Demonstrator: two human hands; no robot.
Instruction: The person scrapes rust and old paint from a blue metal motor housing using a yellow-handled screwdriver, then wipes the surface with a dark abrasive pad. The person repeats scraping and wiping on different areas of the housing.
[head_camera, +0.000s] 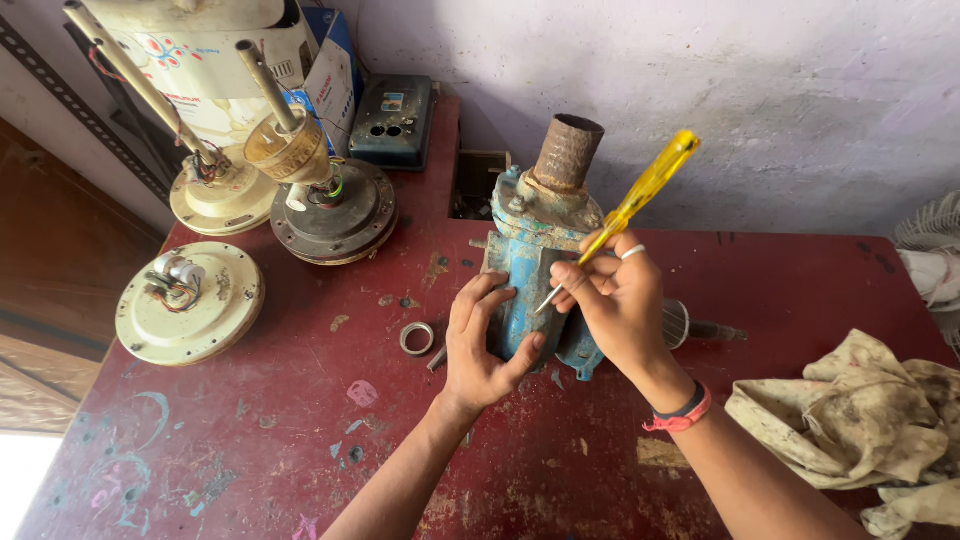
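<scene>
Head view, pump: worn blue cast-metal pump body (530, 270) with a rusty pipe stub (567, 152) on top, standing upright mid-way along the dark red painted workbench (300, 440), close to the wall.
Head view, left hand: left hand (483, 345) spread flat against the pump's near face, thumb hooked under; bracing, not clamped round it.
Head view, right hand: right hand (620, 300) closed on a yellow clear-handled screwdriver (640, 195), tip down at the casing seam beside the left fingers.
Risk 1: judged, tip could skid off the painted metal into the left fingers, since they lie just beside it.
Risk 2: judged, pump may tip; the hold is one-sided.
Risk 3: loose metal ring (417, 338) lies near the left wrist; could be knocked off.
Surroundings: cream ceiling-fan motors (190, 300) left, dirty rag (860, 420) right.
</scene>
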